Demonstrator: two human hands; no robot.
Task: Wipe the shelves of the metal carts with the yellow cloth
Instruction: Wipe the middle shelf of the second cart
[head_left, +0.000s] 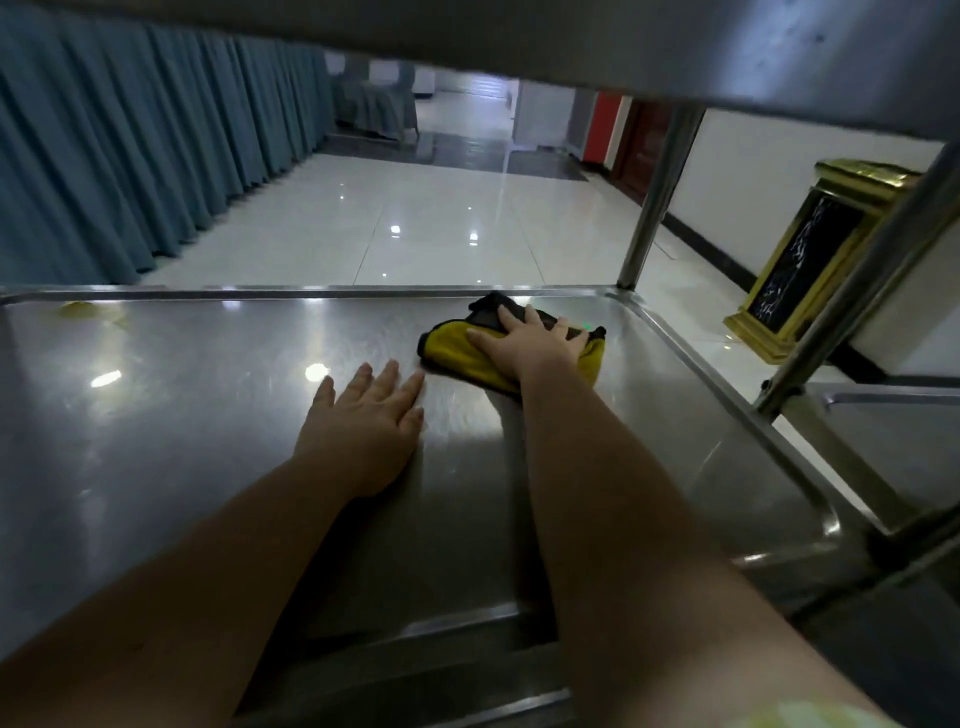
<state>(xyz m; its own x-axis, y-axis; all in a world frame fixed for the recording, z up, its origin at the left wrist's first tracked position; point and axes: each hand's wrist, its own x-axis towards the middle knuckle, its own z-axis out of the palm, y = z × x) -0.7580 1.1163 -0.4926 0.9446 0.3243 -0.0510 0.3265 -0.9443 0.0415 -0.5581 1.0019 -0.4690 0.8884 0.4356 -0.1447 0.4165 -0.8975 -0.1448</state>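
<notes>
Head view looks beneath the upper steel shelf onto the brushed stainless-steel cart shelf filling the lower frame. The folded yellow microfibre cloth with a dark backing lies right of centre, near the shelf's far right corner. The right hand presses on it with fingers spread flat, so its grip lies apart on top of the fabric, not clamped round it. The left hand rests palm-down on bare metal just beside the cloth, fingers straight, holding nothing.

To wipe well here, I'd judge the palm needs even pressure, running the cloth along the raised far rim and into the rounded corner by the round steel post, where dirt tends to lodge. A pale yellowish mark sits by the far rim at the left, well apart from the cloth, and probably wants a pass. Leftward the shelf offers room for long strokes. Rightward the rim, post and overhead shelf crowd the arm.
</notes>
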